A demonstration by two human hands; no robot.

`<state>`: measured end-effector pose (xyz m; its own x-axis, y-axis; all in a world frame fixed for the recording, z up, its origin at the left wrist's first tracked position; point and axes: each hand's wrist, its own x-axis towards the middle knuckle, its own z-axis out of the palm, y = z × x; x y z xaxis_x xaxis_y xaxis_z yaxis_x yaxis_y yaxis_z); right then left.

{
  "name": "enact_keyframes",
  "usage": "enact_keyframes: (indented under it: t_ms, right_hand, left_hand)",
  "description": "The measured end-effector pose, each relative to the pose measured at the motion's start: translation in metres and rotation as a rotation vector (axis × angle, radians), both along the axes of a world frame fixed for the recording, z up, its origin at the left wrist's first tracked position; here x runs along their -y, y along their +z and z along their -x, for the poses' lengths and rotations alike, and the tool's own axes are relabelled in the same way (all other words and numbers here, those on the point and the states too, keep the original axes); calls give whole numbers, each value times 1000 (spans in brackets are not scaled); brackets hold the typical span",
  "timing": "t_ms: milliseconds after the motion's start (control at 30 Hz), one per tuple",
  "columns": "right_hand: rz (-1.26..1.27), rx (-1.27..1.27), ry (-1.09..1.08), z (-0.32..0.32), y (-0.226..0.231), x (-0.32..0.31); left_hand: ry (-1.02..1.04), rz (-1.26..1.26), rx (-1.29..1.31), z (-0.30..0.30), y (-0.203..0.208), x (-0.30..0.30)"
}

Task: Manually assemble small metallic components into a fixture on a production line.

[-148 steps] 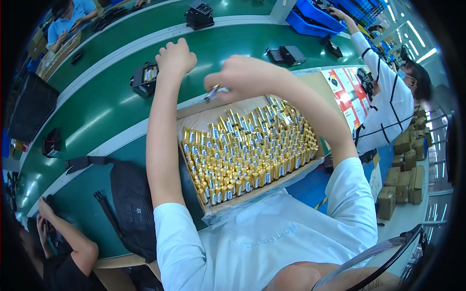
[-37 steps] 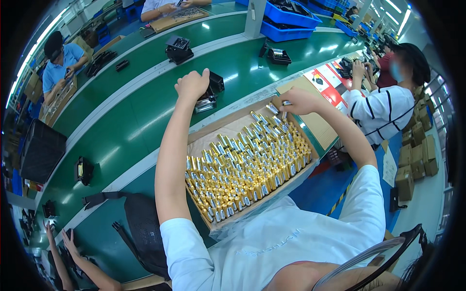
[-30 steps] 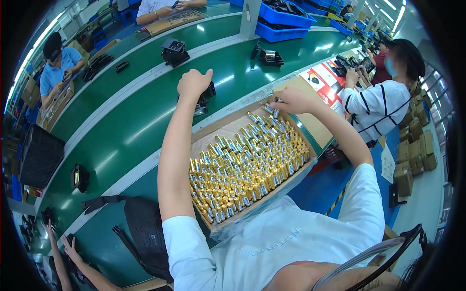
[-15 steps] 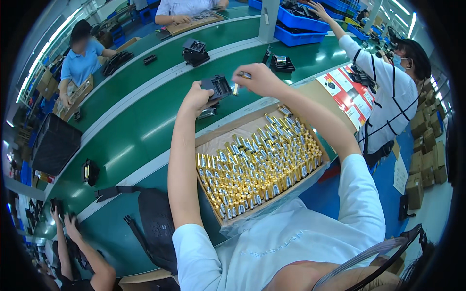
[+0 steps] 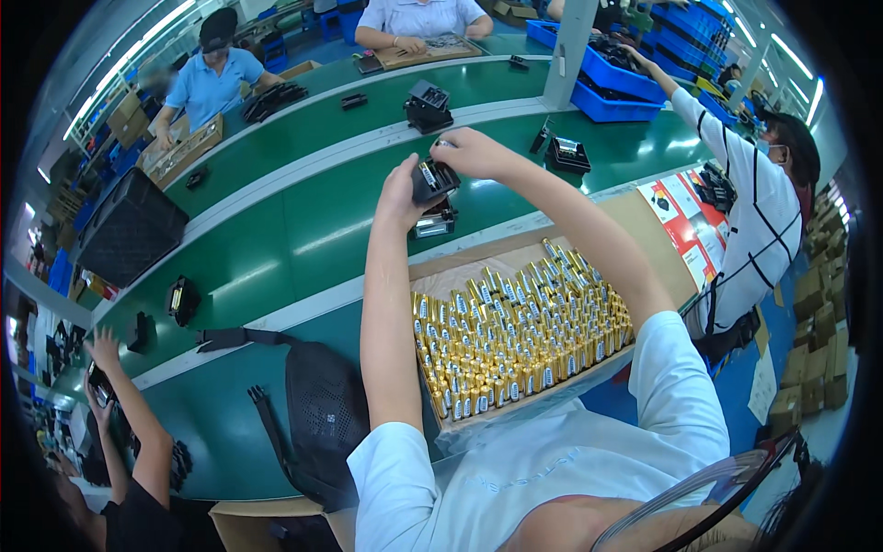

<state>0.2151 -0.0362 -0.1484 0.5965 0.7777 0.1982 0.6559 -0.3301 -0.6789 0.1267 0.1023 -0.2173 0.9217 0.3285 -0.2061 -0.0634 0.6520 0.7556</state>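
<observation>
Black plastic device (image 5: pixel 432 178), small & boxy, w/ a pale label patch on its near face, held up above the green bench (image 5: pixel 303 230), far of the cardboard tray (image 5: pixel 644 216). Detail of its far side can't be made out.

Left hand (image 5: pixel 397 193): grip closed round the device's left/near side, thumb and fingers pressed on it from below-left. Right hand (image 5: pixel 471 152): grip curled over the top-right of the device, fingertips pinching at its upper edge; a small pale bit shows at the fingertips, too small to ID. Both hands touch the device, so it hangs clear of the bench.

Device's long axis runs roughly left-near to right-far, tilted, label face toward the camera.

Just beneath the hands, a second black device (image 5: pixel 435 221) sits on the bench at the tray's far-left corner. Tray is packed w/ gold cylindrical batteries (image 5: pixel 515 340), upright in rows, right in front of the person. More black devices on the bench farther off: one (image 5: pixel 426 103) far, one (image 5: pixel 568 153) to the right. Black bag (image 5: pixel 317 414) lies near-left. Another person in a striped shirt (image 5: pixel 759 221) stands at right, reaching to blue bins (image 5: pixel 635 87).
</observation>
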Motion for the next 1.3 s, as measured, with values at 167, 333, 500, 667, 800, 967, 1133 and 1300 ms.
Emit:
enact_keyframes:
  t_ms: [167, 333, 500, 667, 800, 967, 1133, 1300]
  right_hand:
    - [176, -138, 9, 33, 10, 10]
    - [294, 315, 3, 27, -1, 11]
    - [177, 356, 2, 33, 14, 35]
    - [600, 501, -21, 11, 9, 132]
    - [964, 458, -215, 26, -6, 182]
    - [773, 498, -431, 30, -54, 200]
    - [583, 423, -438, 44, -29, 187]
    - [206, 228, -281, 53, 13, 132]
  left_hand:
    - [124, -163, -14, 3, -3, 0]
    - [126, -276, -31, -7, -4, 4]
    - [123, -167, 24, -8, -16, -7]
    - [280, -255, 16, 5, -5, -8]
    - [226, -376, -22, 2, -7, -6]
    - [211, -491, -92, 3, -4, -1]
    - [224, -527, -101, 3, 2, 6]
    - [217, -475, -93, 8, 7, 7]
